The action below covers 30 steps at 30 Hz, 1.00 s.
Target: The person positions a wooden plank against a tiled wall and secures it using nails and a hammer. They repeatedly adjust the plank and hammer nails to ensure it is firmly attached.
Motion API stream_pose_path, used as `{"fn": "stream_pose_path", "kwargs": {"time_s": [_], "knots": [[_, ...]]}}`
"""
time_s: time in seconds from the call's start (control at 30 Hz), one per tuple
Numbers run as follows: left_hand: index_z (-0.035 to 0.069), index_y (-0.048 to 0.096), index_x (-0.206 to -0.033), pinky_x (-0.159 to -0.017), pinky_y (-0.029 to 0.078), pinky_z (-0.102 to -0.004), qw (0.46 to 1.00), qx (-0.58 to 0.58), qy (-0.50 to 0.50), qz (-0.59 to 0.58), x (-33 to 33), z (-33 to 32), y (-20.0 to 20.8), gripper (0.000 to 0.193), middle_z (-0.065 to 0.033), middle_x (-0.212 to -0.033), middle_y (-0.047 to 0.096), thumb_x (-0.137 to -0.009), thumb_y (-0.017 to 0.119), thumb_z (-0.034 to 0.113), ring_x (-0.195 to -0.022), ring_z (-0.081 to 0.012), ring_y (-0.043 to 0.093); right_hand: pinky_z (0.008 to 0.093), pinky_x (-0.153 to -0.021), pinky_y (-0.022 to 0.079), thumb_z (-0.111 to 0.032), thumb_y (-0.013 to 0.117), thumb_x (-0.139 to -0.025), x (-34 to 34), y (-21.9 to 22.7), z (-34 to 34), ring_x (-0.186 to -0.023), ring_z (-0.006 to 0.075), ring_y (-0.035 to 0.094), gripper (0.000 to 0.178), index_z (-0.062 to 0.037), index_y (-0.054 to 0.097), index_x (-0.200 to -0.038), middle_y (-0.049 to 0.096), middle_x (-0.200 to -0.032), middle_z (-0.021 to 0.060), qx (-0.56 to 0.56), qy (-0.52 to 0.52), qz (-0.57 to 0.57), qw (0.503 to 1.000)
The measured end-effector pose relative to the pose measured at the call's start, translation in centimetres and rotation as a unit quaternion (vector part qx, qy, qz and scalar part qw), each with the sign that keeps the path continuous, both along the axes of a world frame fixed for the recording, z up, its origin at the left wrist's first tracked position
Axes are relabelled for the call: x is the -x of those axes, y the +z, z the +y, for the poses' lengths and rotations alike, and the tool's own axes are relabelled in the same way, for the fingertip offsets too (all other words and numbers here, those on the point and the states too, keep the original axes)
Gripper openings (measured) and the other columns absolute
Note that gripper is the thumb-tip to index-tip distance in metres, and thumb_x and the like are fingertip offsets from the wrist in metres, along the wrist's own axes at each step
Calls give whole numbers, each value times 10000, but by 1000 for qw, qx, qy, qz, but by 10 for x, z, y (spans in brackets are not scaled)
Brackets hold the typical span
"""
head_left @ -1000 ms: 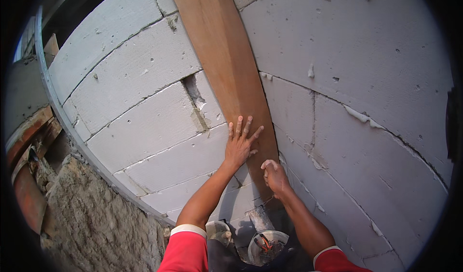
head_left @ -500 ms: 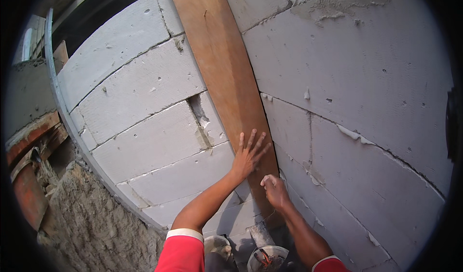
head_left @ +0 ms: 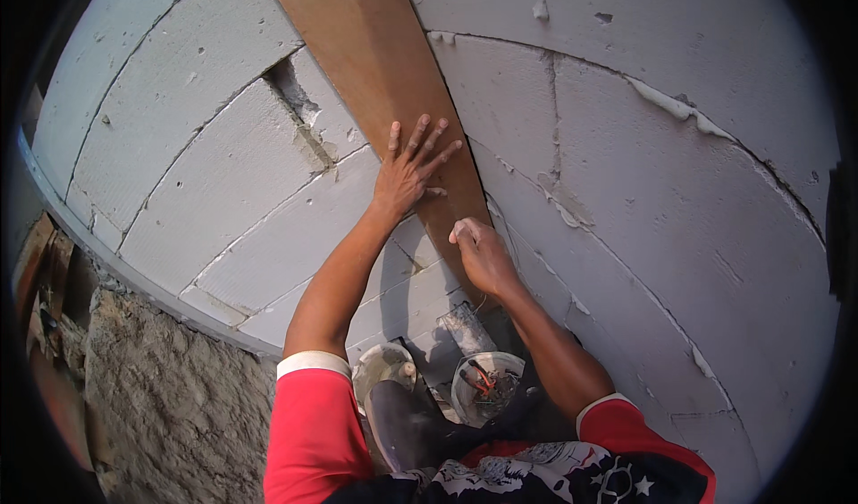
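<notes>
A long brown wooden board (head_left: 357,30) stands in the corner where two pale block walls meet. My left hand (head_left: 407,173) lies on the board with its fingers spread. Lower down, my right hand (head_left: 483,252) is closed, its thumb and fingertips pinched together just in front of the board. What the pinch holds, if anything, is too small to make out. A thin pale line, like wire or string, curves beside that hand along the board's right edge.
Pale blocks form the left wall (head_left: 214,155) and the right wall (head_left: 661,209). Near my legs stand a whitish bucket (head_left: 359,377) and another bucket (head_left: 458,399) holding an orange-handled tool (head_left: 483,381). Rough grey mortar or earth (head_left: 179,406) lies beyond a metal strip at left.
My view has tipped downward, so the board and walls sit higher and more of my shirt and the buckets shows. My left hand remains spread on the board; my right hand stays closed near it.
</notes>
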<state>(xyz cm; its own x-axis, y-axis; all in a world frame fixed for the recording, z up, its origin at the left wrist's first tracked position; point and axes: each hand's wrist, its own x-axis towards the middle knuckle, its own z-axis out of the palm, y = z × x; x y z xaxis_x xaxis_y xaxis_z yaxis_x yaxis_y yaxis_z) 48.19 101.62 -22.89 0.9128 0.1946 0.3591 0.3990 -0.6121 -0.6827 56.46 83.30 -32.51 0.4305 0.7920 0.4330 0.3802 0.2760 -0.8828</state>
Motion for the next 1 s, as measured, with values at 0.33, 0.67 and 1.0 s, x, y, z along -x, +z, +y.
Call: {"fn": "stream_pose_path", "kwargs": {"time_s": [0.33,0.67,1.0], "knots": [[498,353,-1524,-1249,50,-647,993,-67,-93,43,1,23,-9,616,80,-1696,148,-928,508,511,-1570,-275,94,512,-1108,367,-331,475,-1030,-8,-54,0,-1378,415,393,517,-8,438,-1432,455,-1421,243,92,-225,12,970],[512,337,-1525,-1226,19,-705,991,-75,-82,73,3,25,-12,604,56,-1701,116,-943,485,447,-1570,-323,58,380,-881,495,-362,609,-997,-3,-83,34,-928,223,592,639,44,396,-1442,573,-1187,169,142,-189,348,907],[504,298,-1550,-1203,-22,-732,995,-53,-55,67,1,21,-16,709,41,-1707,90,-899,561,405,-1571,-348,13,218,-553,356,-380,504,-1063,-47,-19,40,-614,39,401,447,-41,574,-1346,436,-707,-74,-2,99,493,864]]}}
